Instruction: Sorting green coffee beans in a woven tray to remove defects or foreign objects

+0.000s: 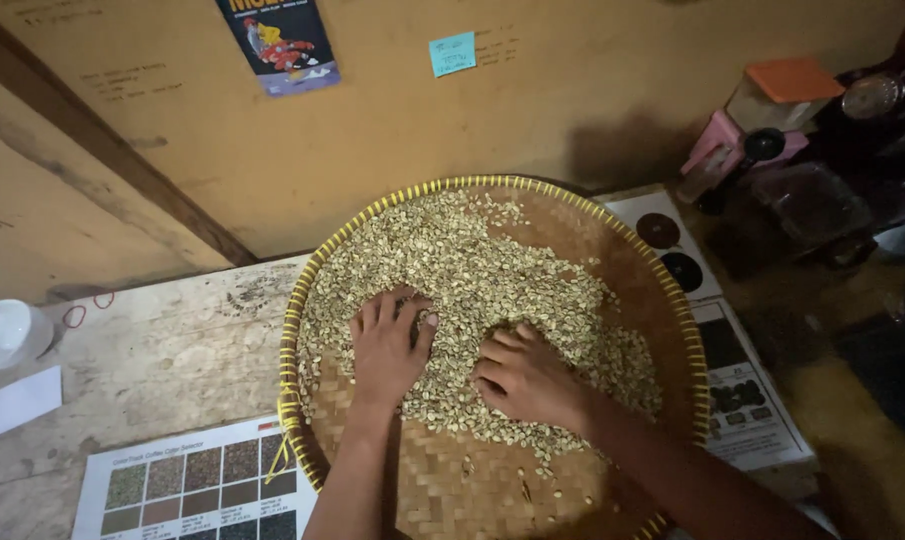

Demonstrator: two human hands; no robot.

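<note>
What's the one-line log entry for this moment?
left hand: flat on pale beans | right hand: fingers curled in beans | woven tray: on wooden table

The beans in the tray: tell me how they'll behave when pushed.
The beans look small and loose, so they would likely slide and spread rather than move together. Piled thin on the woven tray, some may roll toward bare weave. Both the left hand and right hand rest on them.
</note>
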